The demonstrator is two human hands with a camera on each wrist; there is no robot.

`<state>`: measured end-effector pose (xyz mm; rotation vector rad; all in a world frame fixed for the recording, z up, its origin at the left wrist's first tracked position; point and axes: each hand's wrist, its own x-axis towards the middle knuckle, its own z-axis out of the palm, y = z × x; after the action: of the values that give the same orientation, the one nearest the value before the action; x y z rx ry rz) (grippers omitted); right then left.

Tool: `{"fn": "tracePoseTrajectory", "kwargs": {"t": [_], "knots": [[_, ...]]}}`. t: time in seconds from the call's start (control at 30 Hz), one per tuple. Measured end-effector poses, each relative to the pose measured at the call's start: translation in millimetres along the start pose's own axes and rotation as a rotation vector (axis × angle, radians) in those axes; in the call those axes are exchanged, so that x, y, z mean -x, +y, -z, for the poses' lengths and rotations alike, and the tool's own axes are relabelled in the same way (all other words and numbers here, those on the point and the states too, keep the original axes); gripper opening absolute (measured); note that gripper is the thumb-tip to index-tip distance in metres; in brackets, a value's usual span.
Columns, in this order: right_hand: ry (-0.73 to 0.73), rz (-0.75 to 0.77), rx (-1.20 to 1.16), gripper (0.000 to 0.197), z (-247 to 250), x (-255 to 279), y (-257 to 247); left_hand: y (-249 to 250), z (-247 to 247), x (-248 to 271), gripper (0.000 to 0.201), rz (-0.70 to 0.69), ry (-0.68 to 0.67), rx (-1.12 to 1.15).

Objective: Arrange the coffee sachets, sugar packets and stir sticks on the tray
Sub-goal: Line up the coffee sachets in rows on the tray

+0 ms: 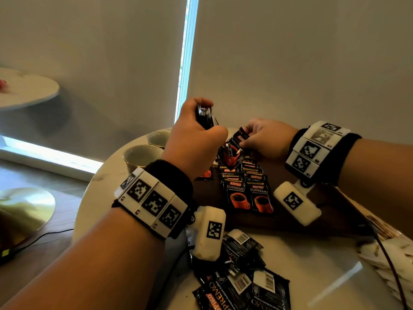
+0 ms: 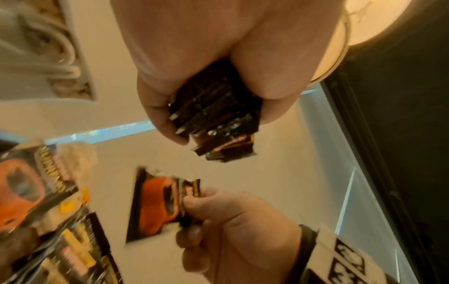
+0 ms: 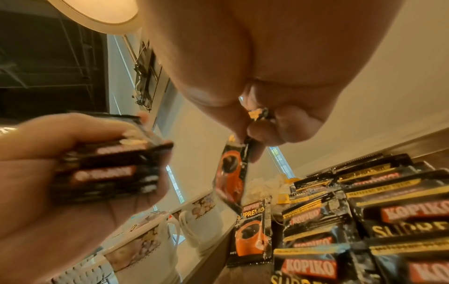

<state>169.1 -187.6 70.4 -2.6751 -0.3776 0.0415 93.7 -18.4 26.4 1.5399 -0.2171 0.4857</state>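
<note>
My left hand [image 1: 206, 124] is raised above the tray's far end and grips a stack of black Kopiko coffee sachets [image 1: 205, 116], seen edge-on in the left wrist view [image 2: 215, 115]. To its right, my right hand [image 1: 247, 139] pinches the top edge of a single sachet [image 1: 239, 136], which hangs down over the laid rows [image 3: 230, 173]. Two overlapping rows of sachets [image 1: 245, 191] lie face up on the dark wooden tray [image 1: 290, 220]. Several loose sachets [image 1: 241, 283] lie on the white table in front of the tray.
Two patterned mugs [image 1: 143, 155] stand left of the tray near the round table's far edge. A heap of pale paper packets [image 1: 391, 253] lies at the right edge, crossed by a dark cable [image 1: 386, 253]. A wall and blind rise just behind the table.
</note>
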Motion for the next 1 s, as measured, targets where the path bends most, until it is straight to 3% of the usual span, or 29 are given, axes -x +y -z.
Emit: {"fn": "tracePoseTrajectory", "kwargs": {"t": [0.17, 0.37, 0.53, 0.73, 1.0], "knots": [[-0.121, -0.072, -0.040, 0.019, -8, -16, -5, 7, 8, -1, 0.048, -0.064, 0.041, 0.012], [-0.182, -0.063, 0.192, 0.033, -23, -34, -16, 12, 14, -4, 0.046, -0.109, 0.133, 0.005], [-0.208, -0.056, 0.214, 0.026, -35, -56, -28, 12, 30, -10, 0.045, -0.145, 0.220, 0.028], [-0.252, -0.095, 0.237, 0.017, -47, -70, -32, 3, 30, -15, 0.045, -0.066, 0.147, -0.006], [-0.251, -0.079, 0.320, 0.022, -54, -78, -32, -5, 34, -18, 0.046, 0.001, 0.066, -0.093]]}}
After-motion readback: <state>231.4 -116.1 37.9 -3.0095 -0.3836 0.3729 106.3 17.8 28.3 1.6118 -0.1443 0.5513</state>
